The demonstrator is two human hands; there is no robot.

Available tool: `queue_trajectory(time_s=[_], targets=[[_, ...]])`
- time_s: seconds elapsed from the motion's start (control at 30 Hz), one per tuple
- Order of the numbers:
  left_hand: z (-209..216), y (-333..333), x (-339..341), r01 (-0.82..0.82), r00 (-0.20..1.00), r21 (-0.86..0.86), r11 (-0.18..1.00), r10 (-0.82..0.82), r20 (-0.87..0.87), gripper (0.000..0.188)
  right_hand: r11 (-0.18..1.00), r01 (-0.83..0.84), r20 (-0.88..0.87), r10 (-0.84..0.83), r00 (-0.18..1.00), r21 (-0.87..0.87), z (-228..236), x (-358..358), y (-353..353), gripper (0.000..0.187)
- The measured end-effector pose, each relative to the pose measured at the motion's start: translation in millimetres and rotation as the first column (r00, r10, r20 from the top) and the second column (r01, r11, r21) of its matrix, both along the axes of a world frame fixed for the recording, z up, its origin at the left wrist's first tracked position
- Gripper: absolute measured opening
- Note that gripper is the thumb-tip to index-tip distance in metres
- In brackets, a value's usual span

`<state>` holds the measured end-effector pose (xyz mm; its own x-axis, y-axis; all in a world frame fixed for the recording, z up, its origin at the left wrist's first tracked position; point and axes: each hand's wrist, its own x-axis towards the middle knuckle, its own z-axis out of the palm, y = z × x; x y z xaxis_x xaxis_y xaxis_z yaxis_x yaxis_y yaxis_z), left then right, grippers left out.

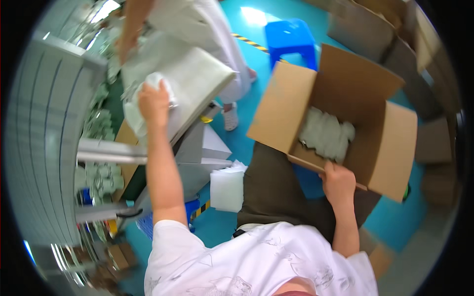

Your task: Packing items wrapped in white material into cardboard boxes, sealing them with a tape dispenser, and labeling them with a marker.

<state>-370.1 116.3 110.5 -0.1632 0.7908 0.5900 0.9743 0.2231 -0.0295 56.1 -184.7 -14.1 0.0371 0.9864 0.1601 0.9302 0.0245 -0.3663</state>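
Stretched far out to the left, my left hand [154, 102] is closed over a white wrapped bundle [170, 93] on the white worktop [200, 74]. Blur and the hand itself hide what is inside the wrapping. My right hand [339, 183] pinches the near edge of an open cardboard box [363, 93], thumb toward its inside. Several white wrapped bundles [326, 134] lie in a row at the bottom of that box, whose flaps are folded outward.
A co-worker in white [197, 24] stands beyond the worktop, one arm [133, 29] reaching over it. A blue stool [291, 39] stands behind the box. White sheets [227, 187] are stacked beside my leg. More cartons [363, 29] line the right side.
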Motion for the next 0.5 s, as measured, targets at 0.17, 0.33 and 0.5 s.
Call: queue_trajectory(time_s=[0.17, 0.33, 0.5], targets=[[-2.9, 22.4, -36.5, -0.092, 0.996, -0.381, 0.92, 0.093, -0.016, 0.056, 1.0, 0.007, 0.084, -0.007, 0.996, 0.006, -17.4, -3.1, 11.5, 0.02], [-24.0, 46.1, -49.5, 0.0, 1.0, -0.37, 0.929, -0.009, -0.023, 0.056, 1.0, 0.018, 0.066, -0.019, 0.998, 0.023, -6.3, 2.4, 5.8, 0.016], [-9.2, 16.9, -48.9, 0.21, 0.963, -0.267, 0.941, -0.152, 0.224, 0.054, 1.0, 0.004, 0.038, -0.005, 0.999, 0.027, -10.6, 4.0, 3.4, 0.016]])
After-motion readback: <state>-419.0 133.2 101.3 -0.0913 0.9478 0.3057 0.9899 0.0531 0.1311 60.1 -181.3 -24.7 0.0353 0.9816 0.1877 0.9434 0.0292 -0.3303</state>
